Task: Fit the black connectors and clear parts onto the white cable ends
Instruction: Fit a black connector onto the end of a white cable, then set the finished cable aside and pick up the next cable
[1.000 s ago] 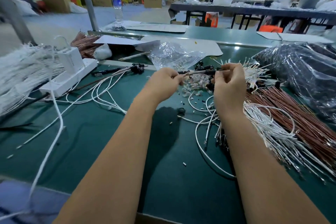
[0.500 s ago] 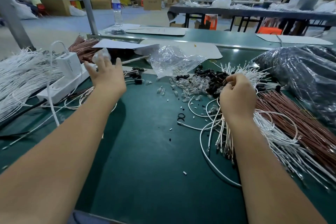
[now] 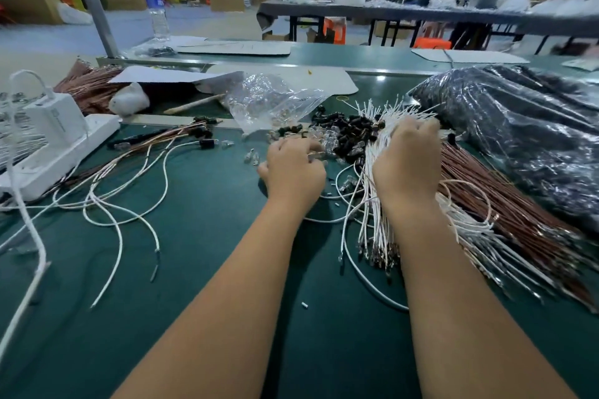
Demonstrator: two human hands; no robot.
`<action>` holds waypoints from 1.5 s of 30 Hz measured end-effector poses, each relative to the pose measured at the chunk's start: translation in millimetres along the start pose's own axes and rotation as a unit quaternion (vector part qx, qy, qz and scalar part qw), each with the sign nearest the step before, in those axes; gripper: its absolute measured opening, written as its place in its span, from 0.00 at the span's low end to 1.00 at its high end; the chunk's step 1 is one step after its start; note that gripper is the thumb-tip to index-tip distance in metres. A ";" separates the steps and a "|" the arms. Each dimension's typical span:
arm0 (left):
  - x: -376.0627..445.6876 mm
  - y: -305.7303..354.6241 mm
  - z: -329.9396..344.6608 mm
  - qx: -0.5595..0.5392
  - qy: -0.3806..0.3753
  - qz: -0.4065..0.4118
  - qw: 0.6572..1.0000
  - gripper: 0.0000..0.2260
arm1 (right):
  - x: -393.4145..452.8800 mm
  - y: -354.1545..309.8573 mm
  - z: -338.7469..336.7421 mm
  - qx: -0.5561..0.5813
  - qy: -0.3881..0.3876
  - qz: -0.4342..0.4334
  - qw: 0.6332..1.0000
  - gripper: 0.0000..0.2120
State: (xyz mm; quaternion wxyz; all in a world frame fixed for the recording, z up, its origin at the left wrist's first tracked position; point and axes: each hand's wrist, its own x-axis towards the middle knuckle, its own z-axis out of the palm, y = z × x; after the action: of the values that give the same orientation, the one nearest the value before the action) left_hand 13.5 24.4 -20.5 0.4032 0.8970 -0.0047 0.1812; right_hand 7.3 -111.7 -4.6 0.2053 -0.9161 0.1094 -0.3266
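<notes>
Right, both my hands are down at the parts pile. My left hand (image 3: 293, 168) sits knuckles-up over the clear parts (image 3: 316, 136), fingers curled down into them; whether it has actually pinched one I can't tell, the fingertips are hidden. My right hand (image 3: 410, 159) is curled onto the near bundle of white cables (image 3: 377, 214), grasping at its top end, though how many strands it has hold of is hidden too. The black connectors (image 3: 348, 128) lie heaped just behind the clear parts, between my two hands and slightly beyond. The brown cables (image 3: 505, 204) lie alongside the white bundle, on its right. Some finished-looking leads (image 3: 155, 152) lie spread to the left on the green mat (image 3: 194, 269).

Handling guess: the cables look light and floppy, tangle easily, so take one near its bare end, close to the tip, so it stays stiff enough to push in. The clear parts look tiny, smooth, probably slippery — fingertip pinch on the sides. The connectors look hard and small; grip the body, leave the opening free.
</notes>
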 end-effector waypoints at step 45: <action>3.6 -18.9 -19.5 0.041 0.066 0.180 0.980 0.12 | -5.3 -15.9 -7.0 -0.039 0.079 -0.184 0.979 0.17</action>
State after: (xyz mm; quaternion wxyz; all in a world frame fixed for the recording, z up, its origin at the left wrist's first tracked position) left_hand 13.5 51.8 -21.1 0.3261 0.8832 -0.1324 0.3100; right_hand -0.2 -97.9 4.5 0.0963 -0.8991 -0.0329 -0.4257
